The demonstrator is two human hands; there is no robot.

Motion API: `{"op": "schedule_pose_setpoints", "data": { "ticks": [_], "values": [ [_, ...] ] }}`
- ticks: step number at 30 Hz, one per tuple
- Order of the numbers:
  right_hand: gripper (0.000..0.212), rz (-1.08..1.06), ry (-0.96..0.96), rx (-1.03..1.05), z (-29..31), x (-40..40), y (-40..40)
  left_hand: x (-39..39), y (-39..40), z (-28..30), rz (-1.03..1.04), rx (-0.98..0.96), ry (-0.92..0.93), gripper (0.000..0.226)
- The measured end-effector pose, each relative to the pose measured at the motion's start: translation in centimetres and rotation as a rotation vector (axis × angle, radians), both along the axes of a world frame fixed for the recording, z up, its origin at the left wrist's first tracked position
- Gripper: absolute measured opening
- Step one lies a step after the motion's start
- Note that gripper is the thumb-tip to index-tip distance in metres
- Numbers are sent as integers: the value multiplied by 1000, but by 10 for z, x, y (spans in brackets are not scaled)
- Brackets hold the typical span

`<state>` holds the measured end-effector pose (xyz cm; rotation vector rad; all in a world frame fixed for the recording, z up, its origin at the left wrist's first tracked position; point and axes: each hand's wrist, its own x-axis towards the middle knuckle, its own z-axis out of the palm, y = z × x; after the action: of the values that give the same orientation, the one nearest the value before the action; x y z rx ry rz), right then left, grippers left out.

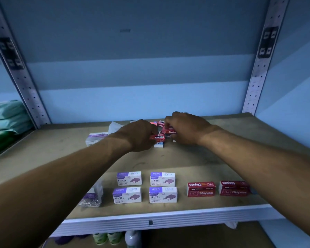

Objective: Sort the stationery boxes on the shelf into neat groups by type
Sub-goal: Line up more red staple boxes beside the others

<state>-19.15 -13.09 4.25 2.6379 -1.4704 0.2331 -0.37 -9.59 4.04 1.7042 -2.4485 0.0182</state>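
Observation:
At the back middle of the shelf (pixel 186 161) lies a loose pile of small red staple boxes (pixel 160 123). My left hand (pixel 139 134) grips one red staple box (pixel 157 137) at the pile's left side. My right hand (pixel 183 128) holds another red staple box (pixel 169 131) on the pile's right. A white box (pixel 158 144) lies just under them. Near the front edge stand several white-and-purple staple boxes (pixel 145 187) in a square block, and two red staple boxes (pixel 200 189) beside them on the right.
A white-and-purple box (pixel 95 137) and a clear plastic wrapper (pixel 115 126) lie at the back left. A clear box of paper clips (pixel 92 196) sits at the front left. Green packets (pixel 5 119) fill the neighbouring shelf at left. Bottles (pixel 107 238) stand on the shelf below.

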Motion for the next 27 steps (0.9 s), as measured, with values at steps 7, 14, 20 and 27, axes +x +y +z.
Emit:
{"op": "schedule_pose_setpoints", "data": {
  "ticks": [7, 14, 20, 27],
  "values": [
    [34, -68, -280, 112, -6, -7, -3, -1, 4, -7, 18, -12, 164, 34],
    [42, -70, -309, 154, 1, -16, 5, -1, 14, 1, 38, -16, 147, 35],
    [35, -77, -273, 159, 13, -31, 20, -4, 28, 13, 52, 3, 110, 28],
    [25, -134, -191, 218, 15, -47, 38, -8, 44, 13, 46, 29, 102, 28]
  ]
}}
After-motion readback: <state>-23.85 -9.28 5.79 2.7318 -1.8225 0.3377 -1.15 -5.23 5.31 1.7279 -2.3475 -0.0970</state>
